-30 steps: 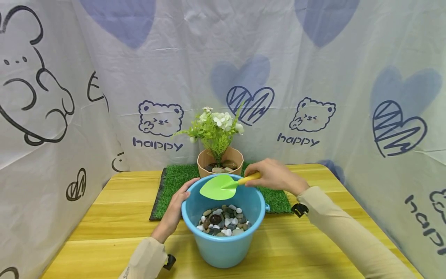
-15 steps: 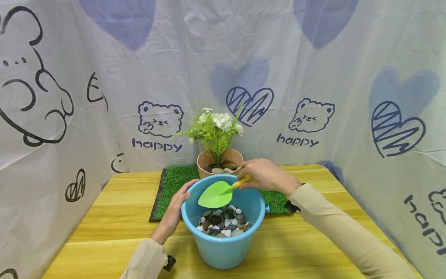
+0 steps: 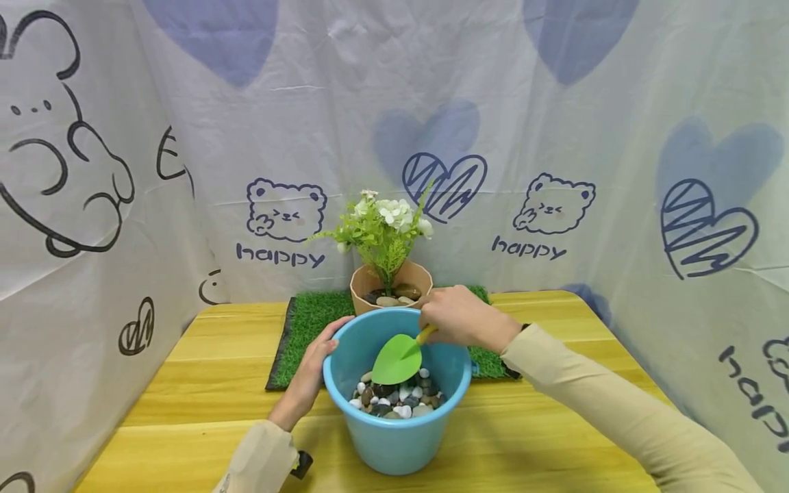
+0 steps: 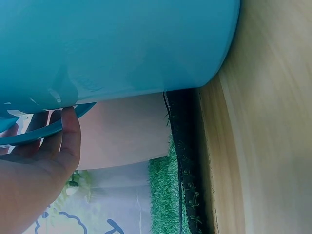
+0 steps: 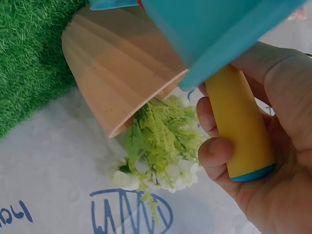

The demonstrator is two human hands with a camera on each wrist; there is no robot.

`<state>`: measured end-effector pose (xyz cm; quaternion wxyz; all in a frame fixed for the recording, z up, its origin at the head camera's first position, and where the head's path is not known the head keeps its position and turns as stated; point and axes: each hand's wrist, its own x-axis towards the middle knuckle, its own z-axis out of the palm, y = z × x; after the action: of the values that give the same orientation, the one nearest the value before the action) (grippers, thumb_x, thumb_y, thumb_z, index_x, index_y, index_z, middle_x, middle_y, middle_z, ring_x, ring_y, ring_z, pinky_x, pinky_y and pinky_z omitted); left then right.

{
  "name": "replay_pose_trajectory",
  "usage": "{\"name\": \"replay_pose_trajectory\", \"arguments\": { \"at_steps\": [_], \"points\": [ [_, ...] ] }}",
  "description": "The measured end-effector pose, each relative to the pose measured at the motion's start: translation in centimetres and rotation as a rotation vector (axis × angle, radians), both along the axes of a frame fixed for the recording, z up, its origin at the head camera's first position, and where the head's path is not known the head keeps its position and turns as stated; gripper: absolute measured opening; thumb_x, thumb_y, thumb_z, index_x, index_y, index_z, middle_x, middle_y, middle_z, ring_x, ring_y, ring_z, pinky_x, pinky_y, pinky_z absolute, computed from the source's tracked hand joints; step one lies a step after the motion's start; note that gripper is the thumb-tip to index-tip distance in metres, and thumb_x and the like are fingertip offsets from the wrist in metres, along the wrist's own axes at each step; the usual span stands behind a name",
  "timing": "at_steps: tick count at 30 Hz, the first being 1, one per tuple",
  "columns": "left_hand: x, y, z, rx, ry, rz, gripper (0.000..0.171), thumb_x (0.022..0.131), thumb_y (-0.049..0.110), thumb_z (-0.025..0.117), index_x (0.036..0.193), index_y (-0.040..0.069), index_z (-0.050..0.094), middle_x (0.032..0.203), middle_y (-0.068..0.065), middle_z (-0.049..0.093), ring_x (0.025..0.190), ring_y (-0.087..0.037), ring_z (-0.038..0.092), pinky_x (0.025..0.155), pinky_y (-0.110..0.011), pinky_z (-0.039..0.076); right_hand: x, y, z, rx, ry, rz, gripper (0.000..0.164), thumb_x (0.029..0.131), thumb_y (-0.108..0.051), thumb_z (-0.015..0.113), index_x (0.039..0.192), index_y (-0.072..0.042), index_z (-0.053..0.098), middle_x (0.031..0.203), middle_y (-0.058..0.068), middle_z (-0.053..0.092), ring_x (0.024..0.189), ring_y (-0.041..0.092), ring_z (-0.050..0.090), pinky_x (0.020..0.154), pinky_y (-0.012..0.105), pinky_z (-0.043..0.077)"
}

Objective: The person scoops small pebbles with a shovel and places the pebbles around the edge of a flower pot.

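Note:
My right hand (image 3: pixel 464 316) grips the yellow handle (image 5: pixel 241 126) of a toy trowel, its fingers curled round it in the right wrist view. The trowel's green, leaf-shaped blade (image 3: pixel 396 359) slants down inside the light blue bucket (image 3: pixel 397 441), its tip close over the pebbles (image 3: pixel 403 400). White, grey and brown, these cover the bucket's bottom. My left hand (image 3: pixel 308 373) holds the bucket at the left of its rim, thumb over the edge. In the left wrist view its fingers (image 4: pixel 70 131) lie against the bucket's outer wall beside a blue band (image 4: pixel 48 130).
Behind the bucket a peach flowerpot (image 3: pixel 364 281) with stones, green leaves and white flowers (image 3: pixel 394 214) stands on a mat of artificial grass (image 3: pixel 314 322). The wooden table (image 3: pixel 203 411) is enclosed by printed white cloth (image 3: pixel 345 103) at the back and sides.
The trowel blade has swung down from the bucket's rim to just above the pebbles, as my right hand moved left and tilted. My left hand has stayed at the rim.

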<state>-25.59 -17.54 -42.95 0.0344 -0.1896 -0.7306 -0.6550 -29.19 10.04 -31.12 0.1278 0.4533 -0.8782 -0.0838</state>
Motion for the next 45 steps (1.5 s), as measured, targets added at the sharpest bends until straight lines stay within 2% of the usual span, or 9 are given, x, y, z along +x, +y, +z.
{"name": "replay_pose_trajectory", "arguments": {
  "at_steps": [7, 10, 15, 18, 21, 26, 34, 39, 45],
  "points": [
    [-0.1, 0.1, -0.1, 0.005, -0.005, 0.007, 0.051, 0.1, 0.032, 0.035, 0.149, 0.018, 0.04, 0.146, -0.016, 0.047, 0.125, -0.041, 0.052, 0.095, -0.05, 0.048, 0.3, 0.2, 0.5, 0.036, 0.063, 0.003, 0.015, 0.075, -0.034, 0.083, 0.075, -0.022, 0.075, 0.086, -0.007, 0.069, 0.077, 0.014, 0.063, 0.06, 0.031, 0.052],
    [-0.1, 0.1, -0.1, 0.01, -0.007, 0.009, 0.051, 0.1, 0.032, 0.035, 0.149, 0.018, 0.041, 0.146, -0.016, 0.047, 0.125, -0.041, 0.052, 0.095, -0.051, 0.048, 0.3, 0.1, 0.5, 0.053, 0.025, 0.014, 0.016, 0.073, -0.032, 0.085, 0.073, -0.021, 0.073, 0.086, -0.007, 0.068, 0.075, 0.013, 0.062, 0.061, 0.03, 0.051],
    [-0.1, 0.1, -0.3, 0.018, -0.007, 0.009, 0.051, 0.1, 0.031, 0.034, 0.148, 0.017, 0.041, 0.146, -0.016, 0.047, 0.125, -0.041, 0.052, 0.094, -0.049, 0.049, 0.1, -0.3, 0.2, 0.064, -0.049, 0.047, 0.017, 0.076, -0.034, 0.081, 0.07, -0.022, 0.071, 0.083, -0.007, 0.065, 0.069, 0.01, 0.058, 0.061, 0.027, 0.05],
    [-0.1, 0.1, -0.3, 0.019, -0.007, 0.006, 0.051, 0.1, 0.031, 0.034, 0.148, 0.017, 0.041, 0.146, -0.016, 0.047, 0.125, -0.041, 0.052, 0.095, -0.048, 0.049, -0.2, -0.7, 0.0, 0.062, -0.071, 0.05, 0.014, 0.078, -0.035, 0.08, 0.079, -0.022, 0.077, 0.087, -0.007, 0.068, 0.074, 0.011, 0.063, 0.066, 0.028, 0.052],
    [-0.1, 0.2, -0.3, 0.025, -0.009, 0.008, 0.051, 0.099, 0.031, 0.035, 0.148, 0.017, 0.041, 0.146, -0.016, 0.047, 0.126, -0.041, 0.051, 0.095, -0.048, 0.048, -0.5, -1.0, 0.0, 0.064, -0.083, 0.039, 0.015, 0.078, -0.036, 0.08, 0.081, -0.022, 0.078, 0.086, -0.008, 0.071, 0.073, 0.011, 0.064, 0.067, 0.029, 0.053],
    [-0.2, 0.2, -0.3, 0.027, -0.017, 0.012, 0.051, 0.1, 0.032, 0.035, 0.148, 0.017, 0.042, 0.146, -0.015, 0.047, 0.126, -0.04, 0.051, 0.096, -0.048, 0.048, -1.0, -1.4, 0.5, 0.077, -0.13, 0.026, 0.016, 0.078, -0.037, 0.08, 0.074, -0.023, 0.075, 0.078, -0.009, 0.071, 0.066, 0.008, 0.061, 0.062, 0.029, 0.051],
    [-0.2, 0.2, -0.4, 0.021, -0.009, 0.016, 0.051, 0.1, 0.031, 0.035, 0.148, 0.017, 0.042, 0.147, -0.015, 0.047, 0.127, -0.04, 0.051, 0.095, -0.046, 0.048, -1.4, -1.0, 0.4, 0.076, -0.194, 0.027, 0.014, 0.078, -0.038, 0.079, 0.087, -0.027, 0.079, 0.092, -0.012, 0.072, 0.084, 0.009, 0.066, 0.073, 0.03, 0.054],
    [-0.2, 0.2, -0.4, 0.017, 0.002, 0.013, 0.051, 0.1, 0.031, 0.034, 0.148, 0.016, 0.042, 0.147, -0.015, 0.046, 0.128, -0.04, 0.05, 0.095, -0.042, 0.048, -1.1, -1.5, -0.3, 0.084, -0.208, 0.067, 0.014, 0.079, -0.037, 0.078, 0.088, -0.026, 0.079, 0.093, -0.012, 0.069, 0.085, 0.008, 0.064, 0.076, 0.028, 0.053],
    [-0.2, 0.2, -0.5, 0.018, 0.003, 0.017, 0.051, 0.1, 0.031, 0.034, 0.148, 0.017, 0.042, 0.147, -0.015, 0.047, 0.127, -0.04, 0.05, 0.095, -0.043, 0.048, -1.2, -1.7, -0.6, 0.069, -0.22, 0.072, 0.016, 0.079, -0.037, 0.078, 0.09, -0.026, 0.079, 0.093, -0.012, 0.07, 0.084, 0.008, 0.064, 0.074, 0.027, 0.052]
  ]
}}
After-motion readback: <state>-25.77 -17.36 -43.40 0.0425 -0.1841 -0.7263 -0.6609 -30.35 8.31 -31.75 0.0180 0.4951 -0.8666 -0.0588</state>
